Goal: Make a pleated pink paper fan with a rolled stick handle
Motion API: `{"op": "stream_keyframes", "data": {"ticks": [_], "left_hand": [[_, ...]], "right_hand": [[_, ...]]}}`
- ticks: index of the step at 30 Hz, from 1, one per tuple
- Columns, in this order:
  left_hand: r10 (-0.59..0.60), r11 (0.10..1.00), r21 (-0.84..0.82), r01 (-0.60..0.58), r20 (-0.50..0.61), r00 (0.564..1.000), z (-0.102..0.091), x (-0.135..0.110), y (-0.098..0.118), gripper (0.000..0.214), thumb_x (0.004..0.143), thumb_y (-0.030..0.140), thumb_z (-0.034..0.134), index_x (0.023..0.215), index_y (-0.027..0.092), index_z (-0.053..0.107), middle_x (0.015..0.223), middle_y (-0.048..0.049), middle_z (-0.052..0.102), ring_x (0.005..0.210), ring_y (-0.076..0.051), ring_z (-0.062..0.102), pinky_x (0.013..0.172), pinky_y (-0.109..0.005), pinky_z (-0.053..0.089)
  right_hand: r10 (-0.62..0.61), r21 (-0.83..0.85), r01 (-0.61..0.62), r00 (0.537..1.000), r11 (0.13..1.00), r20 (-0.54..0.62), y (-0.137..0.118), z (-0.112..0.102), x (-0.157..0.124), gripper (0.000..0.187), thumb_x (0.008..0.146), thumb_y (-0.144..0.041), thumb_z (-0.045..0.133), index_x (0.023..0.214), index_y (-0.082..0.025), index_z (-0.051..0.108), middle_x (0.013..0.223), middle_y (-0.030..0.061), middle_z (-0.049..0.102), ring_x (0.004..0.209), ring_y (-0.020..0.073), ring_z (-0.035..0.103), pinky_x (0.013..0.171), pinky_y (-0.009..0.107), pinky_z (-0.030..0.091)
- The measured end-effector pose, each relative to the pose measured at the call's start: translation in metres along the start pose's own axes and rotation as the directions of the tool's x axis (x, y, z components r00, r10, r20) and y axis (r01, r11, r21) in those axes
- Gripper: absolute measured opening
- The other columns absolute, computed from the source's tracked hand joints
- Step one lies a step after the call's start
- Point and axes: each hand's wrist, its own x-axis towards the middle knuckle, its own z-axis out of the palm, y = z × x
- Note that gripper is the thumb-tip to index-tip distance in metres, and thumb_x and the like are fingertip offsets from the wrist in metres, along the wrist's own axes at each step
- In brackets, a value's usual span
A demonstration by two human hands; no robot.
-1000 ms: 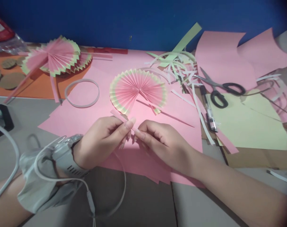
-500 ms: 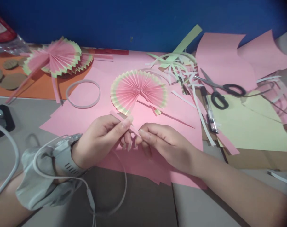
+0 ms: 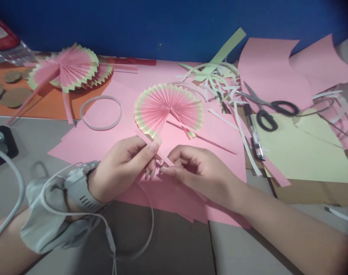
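A narrow pink paper strip (image 3: pixel 164 156) is pinched between the thumb and fingers of my left hand (image 3: pixel 128 164). At the strip's lower right end, my right hand (image 3: pixel 202 172) has its thumb stretched out below and its forefinger curled behind, holding it loosely. Just beyond both hands, a pleated pink paper fan (image 3: pixel 151 109) with a yellow-green edge lies spread on pink paper sheets (image 3: pixel 125 86). From the fan's centre another thin pink strip (image 3: pixel 202 137) runs to the right. My right hand's other fingers are partly hidden.
More pleated fans (image 3: pixel 79 67) sit on orange paper (image 3: pixel 84 101) at left, near a plastic ring (image 3: pixel 101 112). Scissors (image 3: pixel 265 109), a pen (image 3: pixel 254 133) and paper scraps (image 3: pixel 219 82) lie at right. A white cable (image 3: pixel 107 229) hangs by my left wrist. A blue panel (image 3: pixel 162 26) stands behind.
My right thumb has slid left beneath the strip and parted from the forefinger, baring the strip's end. My left hand keeps its pinch, hardly shifted. The fan has stayed put.
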Motion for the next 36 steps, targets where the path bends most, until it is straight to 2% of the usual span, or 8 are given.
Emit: {"op": "stream_keyframes", "data": {"ticks": [8,16,24,30,33,36], "left_hand": [[0.029,0.997,0.075,-0.029,0.007,1.000,-0.001,0.000,0.000,0.049,0.093,0.044,0.043,0.055,0.015,0.057,0.050,-0.0001,0.058,0.048,-0.009,0.052,0.053,-0.021,0.041],[0.089,0.992,0.080,-0.092,0.047,0.995,0.001,0.002,0.003,0.053,0.095,0.044,0.038,0.053,0.016,0.058,0.052,-0.0009,0.059,0.051,-0.010,0.054,0.055,-0.020,0.044],[0.072,0.997,0.012,-0.073,0.055,0.996,0.001,0.001,0.003,0.052,0.095,0.041,0.039,0.053,0.016,0.058,0.049,-0.0004,0.058,0.046,-0.009,0.052,0.049,-0.020,0.042],[0.050,0.998,-0.046,-0.051,-0.033,0.998,-0.001,-0.001,0.004,0.047,0.095,0.034,0.039,0.054,0.016,0.054,0.049,0.0005,0.057,0.049,-0.008,0.053,0.054,-0.019,0.043],[0.054,0.998,-0.017,-0.054,-0.043,0.998,-0.001,-0.001,0.003,0.046,0.095,0.035,0.040,0.055,0.016,0.055,0.049,0.0007,0.057,0.048,-0.008,0.053,0.053,-0.019,0.043],[0.046,0.999,0.016,-0.045,-0.014,0.999,-0.001,0.000,0.001,0.048,0.095,0.039,0.040,0.055,0.016,0.055,0.049,0.0004,0.057,0.048,-0.009,0.053,0.053,-0.020,0.043]], "right_hand": [[0.004,-0.074,-0.004,1.000,0.997,-0.002,-0.004,0.004,0.000,0.029,0.090,-0.043,0.052,0.074,-0.019,0.056,0.065,-0.0022,0.062,0.062,0.0108,0.058,0.060,0.021,0.042],[0.022,0.042,-0.025,0.996,0.999,0.081,-0.005,-0.002,0.001,0.026,0.091,-0.038,0.052,0.073,-0.019,0.052,0.060,-0.0036,0.058,0.060,0.0111,0.057,0.062,0.022,0.043],[0.005,0.089,-0.016,0.991,0.996,0.132,-0.005,-0.006,0.002,0.028,0.091,-0.039,0.053,0.073,-0.017,0.057,0.061,-0.0038,0.059,0.060,0.0092,0.057,0.065,0.021,0.043],[-0.057,0.169,0.032,0.988,0.985,0.145,-0.004,-0.007,0.002,0.039,0.097,-0.042,0.037,0.078,-0.017,0.060,0.064,-0.0001,0.065,0.068,0.0130,0.063,0.075,0.026,0.046],[-0.026,0.213,-0.006,0.989,0.977,0.148,-0.002,-0.007,0.002,0.027,0.091,-0.041,0.051,0.082,-0.017,0.059,0.065,-0.0010,0.064,0.064,0.0124,0.062,0.069,0.025,0.046],[0.034,0.189,-0.060,0.990,0.980,0.140,0.000,-0.006,0.002,0.021,0.085,-0.037,0.063,0.080,-0.017,0.057,0.065,-0.0020,0.063,0.062,0.0114,0.061,0.063,0.022,0.044]]}}
